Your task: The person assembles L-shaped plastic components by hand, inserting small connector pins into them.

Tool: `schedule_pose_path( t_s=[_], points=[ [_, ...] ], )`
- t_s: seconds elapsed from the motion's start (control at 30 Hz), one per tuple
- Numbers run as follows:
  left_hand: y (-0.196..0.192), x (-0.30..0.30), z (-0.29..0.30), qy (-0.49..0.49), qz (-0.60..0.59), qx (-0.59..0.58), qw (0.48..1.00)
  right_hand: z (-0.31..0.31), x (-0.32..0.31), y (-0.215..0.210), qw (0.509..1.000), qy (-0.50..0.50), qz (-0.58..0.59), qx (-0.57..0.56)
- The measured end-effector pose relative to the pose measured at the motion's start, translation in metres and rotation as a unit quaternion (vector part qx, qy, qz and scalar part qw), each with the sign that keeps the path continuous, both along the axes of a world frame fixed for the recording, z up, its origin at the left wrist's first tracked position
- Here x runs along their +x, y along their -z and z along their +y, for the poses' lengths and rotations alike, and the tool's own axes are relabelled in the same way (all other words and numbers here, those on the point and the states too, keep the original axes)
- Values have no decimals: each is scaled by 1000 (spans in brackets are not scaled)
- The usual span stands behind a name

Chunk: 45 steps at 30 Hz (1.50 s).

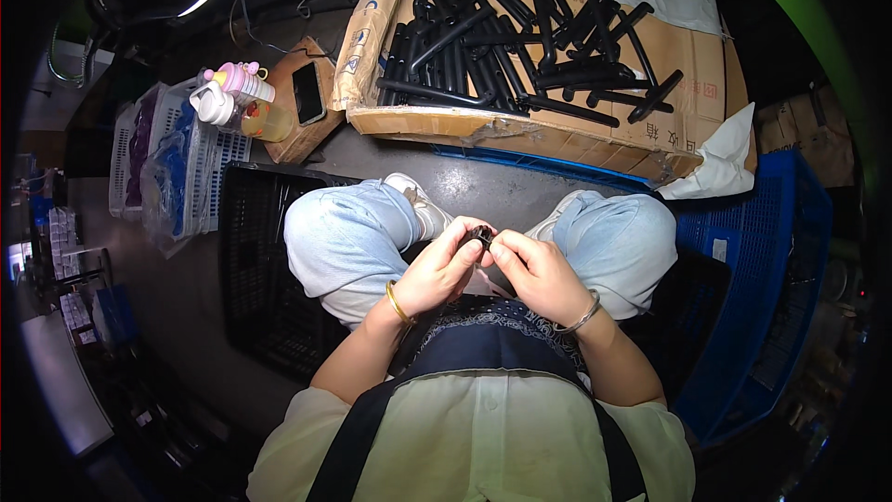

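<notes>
Holding a small black part (481, 234) in front of the body, between the bent knees (618, 242), with thumb and fingers of the left hand (442, 267) curled closely round it. Touching its right side with the right hand (539, 270), fingers bunched narrow; cannot tell whether pinching or only pressing so half-hidden a piece. Facing black pipes (506, 38) heaped in a cardboard box (437, 124). Flanked at right by a blue crate (739, 316).

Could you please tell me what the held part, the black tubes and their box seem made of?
Held part: perhaps plastic, dark with small glints, but too hidden to be sure.
Tubes: likely plastic, smooth with a soft shine, though coated metal is possible.
Box: cardboard, matte brown, with a worn edge.
</notes>
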<state>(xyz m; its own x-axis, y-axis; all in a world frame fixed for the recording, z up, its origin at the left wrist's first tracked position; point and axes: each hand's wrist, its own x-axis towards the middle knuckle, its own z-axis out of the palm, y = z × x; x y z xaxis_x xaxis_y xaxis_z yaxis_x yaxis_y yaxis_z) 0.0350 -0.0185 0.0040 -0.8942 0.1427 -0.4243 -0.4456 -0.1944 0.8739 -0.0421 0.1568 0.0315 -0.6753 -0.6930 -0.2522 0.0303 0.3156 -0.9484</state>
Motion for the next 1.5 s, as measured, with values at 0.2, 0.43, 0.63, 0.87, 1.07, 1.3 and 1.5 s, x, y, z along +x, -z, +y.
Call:
schedule_pose_path(
  t_s=[0.2,0.43,0.63,0.87,1.07,1.3,1.5],
  points=[
    [2,2,-4,74,-28,-19,997,9,-9,31,1000,20,-4,-13],
    [10,8,-12,13,23,18,999,9,-13,12,996,43,-64,-44],
    [-3,3,-6,-9,-1,28,1000,-6,-1,1,1000,-19,-17,-8],
    [-10,1,-8,4,-9,-22,1000,-6,-7,-4,999,-46,-25,9],
    [0,1,-11,31,20,-91,995,-4,-4,1,999,-36,-15,-4],
    [-5,1,-15,52,-8,-97,994,-1,-5,6,995,-66,-75,8],
    [-12,5,-15,107,-21,-70,992,13,-19,61,981,98,145,-86]
  ],
)
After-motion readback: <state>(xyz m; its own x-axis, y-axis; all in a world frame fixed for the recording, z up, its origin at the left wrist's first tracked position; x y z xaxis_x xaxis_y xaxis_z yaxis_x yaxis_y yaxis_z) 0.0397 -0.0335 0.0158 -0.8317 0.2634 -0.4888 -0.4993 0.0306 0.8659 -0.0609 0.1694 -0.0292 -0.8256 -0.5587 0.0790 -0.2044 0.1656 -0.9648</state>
